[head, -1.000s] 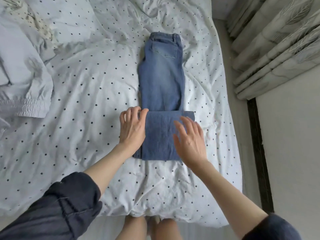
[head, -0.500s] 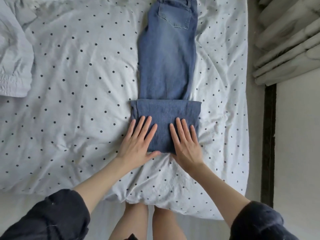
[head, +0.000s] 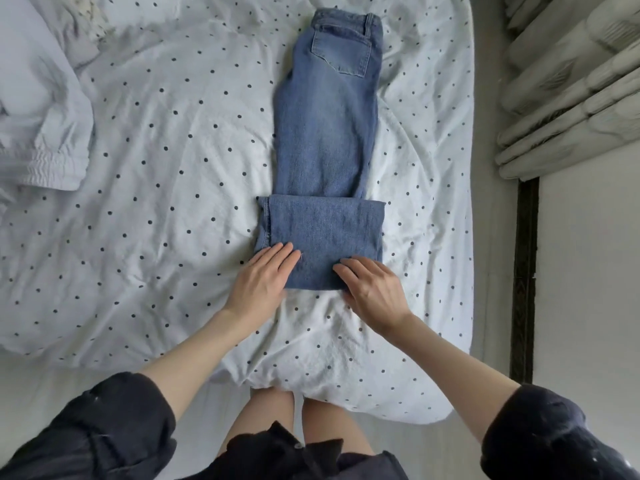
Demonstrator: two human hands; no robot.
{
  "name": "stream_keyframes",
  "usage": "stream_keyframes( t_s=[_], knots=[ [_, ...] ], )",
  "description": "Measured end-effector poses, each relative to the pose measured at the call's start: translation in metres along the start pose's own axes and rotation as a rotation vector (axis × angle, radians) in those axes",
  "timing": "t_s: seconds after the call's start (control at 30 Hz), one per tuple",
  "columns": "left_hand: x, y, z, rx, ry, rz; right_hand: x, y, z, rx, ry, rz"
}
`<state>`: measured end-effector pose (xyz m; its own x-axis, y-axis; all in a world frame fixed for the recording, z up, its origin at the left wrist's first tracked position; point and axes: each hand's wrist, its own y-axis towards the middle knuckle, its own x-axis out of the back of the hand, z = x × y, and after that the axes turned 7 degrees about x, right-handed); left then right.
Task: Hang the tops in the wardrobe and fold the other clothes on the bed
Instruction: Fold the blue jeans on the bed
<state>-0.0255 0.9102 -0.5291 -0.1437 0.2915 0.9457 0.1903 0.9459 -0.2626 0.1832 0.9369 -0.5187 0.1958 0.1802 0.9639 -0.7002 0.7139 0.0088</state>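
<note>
Blue jeans [head: 325, 133] lie lengthwise on the dotted white bed sheet [head: 166, 188], waistband far from me. The leg ends are folded up into a flap [head: 325, 233] nearest me. My left hand [head: 263, 289] rests on the flap's near left corner, fingers straight on the denim. My right hand [head: 372, 289] sits on the near right corner with bent fingers. Both thumbs are out of sight at the fold's near edge, so each hand seems to pinch that edge.
A pale crumpled garment with an elastic cuff [head: 45, 133] lies at the left of the bed. Curtains [head: 568, 88] hang at the right beside a white wall, and a dark strip [head: 526, 271] runs along the floor there. The bed's edge is against my legs.
Both hands slid back along the folded flap from its middle to its near edge. The thumbs, visible before, are now hidden. The jeans stay in place.
</note>
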Motion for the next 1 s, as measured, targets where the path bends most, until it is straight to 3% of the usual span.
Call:
stream_keyframes(
  t_s=[0.17,0.3,0.47,0.67,0.77,1.0],
  knots=[
    [0.032,-0.005,-0.007,0.059,-0.033,0.177,0.041,0.002,0.012,-0.082,0.087,0.217],
    [0.070,-0.020,-0.017,-0.028,0.026,0.301,0.070,-0.015,0.023,-0.163,0.142,0.283],
    [0.101,-0.036,-0.029,-0.090,-0.010,0.533,0.098,-0.034,0.037,-0.120,0.134,0.447],
    [0.121,-0.010,-0.025,0.007,-0.125,0.750,0.115,-0.017,0.023,-0.237,0.377,0.546],
    [0.141,0.019,-0.007,0.112,-0.293,0.640,0.123,0.013,0.000,-0.345,0.468,0.472],
    [0.124,0.069,0.001,0.151,-0.404,-0.142,0.104,0.093,-0.061,-0.541,0.399,0.207]
  ],
)
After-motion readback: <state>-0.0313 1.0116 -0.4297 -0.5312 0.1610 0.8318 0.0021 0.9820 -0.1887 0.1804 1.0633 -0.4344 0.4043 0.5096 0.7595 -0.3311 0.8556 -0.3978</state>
